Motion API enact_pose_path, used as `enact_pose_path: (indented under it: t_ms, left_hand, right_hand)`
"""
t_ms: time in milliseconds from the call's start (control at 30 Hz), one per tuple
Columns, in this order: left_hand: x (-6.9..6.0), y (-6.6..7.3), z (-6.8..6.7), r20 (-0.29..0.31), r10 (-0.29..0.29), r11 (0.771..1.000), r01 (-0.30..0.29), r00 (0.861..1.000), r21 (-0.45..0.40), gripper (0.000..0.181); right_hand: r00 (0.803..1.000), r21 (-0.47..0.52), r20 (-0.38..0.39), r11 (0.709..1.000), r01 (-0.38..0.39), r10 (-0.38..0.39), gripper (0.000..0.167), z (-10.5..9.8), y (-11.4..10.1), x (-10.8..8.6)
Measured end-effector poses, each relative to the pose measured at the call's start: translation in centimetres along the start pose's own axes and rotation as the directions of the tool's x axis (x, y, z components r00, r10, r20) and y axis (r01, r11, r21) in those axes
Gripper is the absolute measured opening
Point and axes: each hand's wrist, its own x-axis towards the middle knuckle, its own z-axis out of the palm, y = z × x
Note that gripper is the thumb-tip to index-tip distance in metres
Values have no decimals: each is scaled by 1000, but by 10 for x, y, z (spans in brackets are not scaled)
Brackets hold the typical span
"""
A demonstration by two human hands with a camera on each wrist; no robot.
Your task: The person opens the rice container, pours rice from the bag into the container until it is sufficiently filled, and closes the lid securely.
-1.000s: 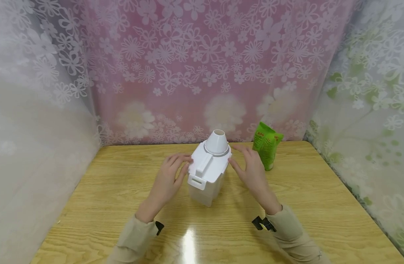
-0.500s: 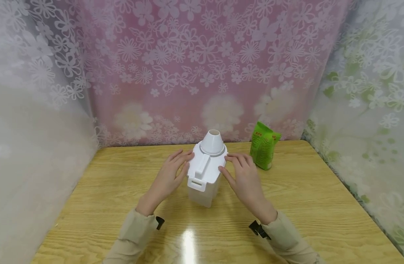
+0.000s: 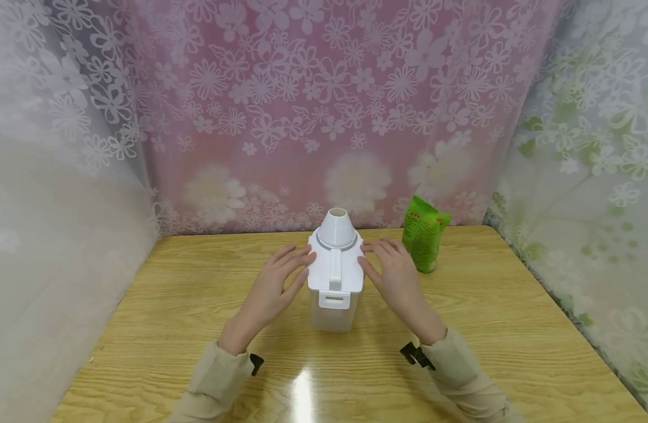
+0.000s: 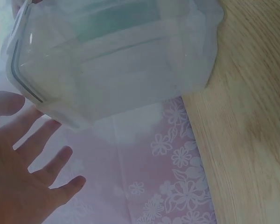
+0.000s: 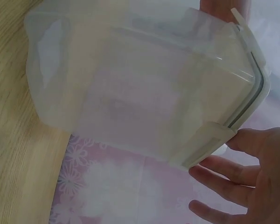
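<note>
A translucent plastic storage container (image 3: 333, 318) stands upright on the wooden table, its front squarely toward me. Its white lid (image 3: 321, 275) bears a cone-shaped spout (image 3: 336, 229) with a hole at the top, and a white clip hangs at the front. My left hand (image 3: 273, 283) is at the lid's left edge, fingertips touching it, fingers spread and only slightly bent. On the opposite side, fingertips of my right hand (image 3: 399, 276) touch the lid's right edge. In the right wrist view, the thumb and fingers of the right hand (image 5: 266, 172) meet a side clip (image 5: 206, 143).
A green printed bag (image 3: 423, 235) stands behind my right hand, near the back of the wooden table (image 3: 181, 305). Flowered curtains (image 3: 281, 117) enclose the table at the back and both sides.
The container has turned so that its front clip faces me straight on. My right hand came in from slightly apart to touch the lid. The green bag stays put.
</note>
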Motion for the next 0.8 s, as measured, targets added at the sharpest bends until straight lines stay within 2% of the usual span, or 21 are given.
enact_pose_path:
  t_ms: [167,333,500,800]
  left_hand:
    - [-2,3,3,-38,-1,1000,1,999,8,37]
    - [-4,4,6,-57,-16,1000,16,998,-4,40]
    - [-5,3,9,-73,-15,1000,16,997,5,43]
    - [-5,4,10,-79,-28,1000,27,996,-7,40]
  right_hand:
    - [997,52,63,997,-56,53,26,0,4,4]
    - [994,110,86,990,-83,74,28,3,10,4]
    - [994,135,78,987,-81,71,28,5,13,3]
    - [997,117,50,991,-65,60,26,5,9,3]
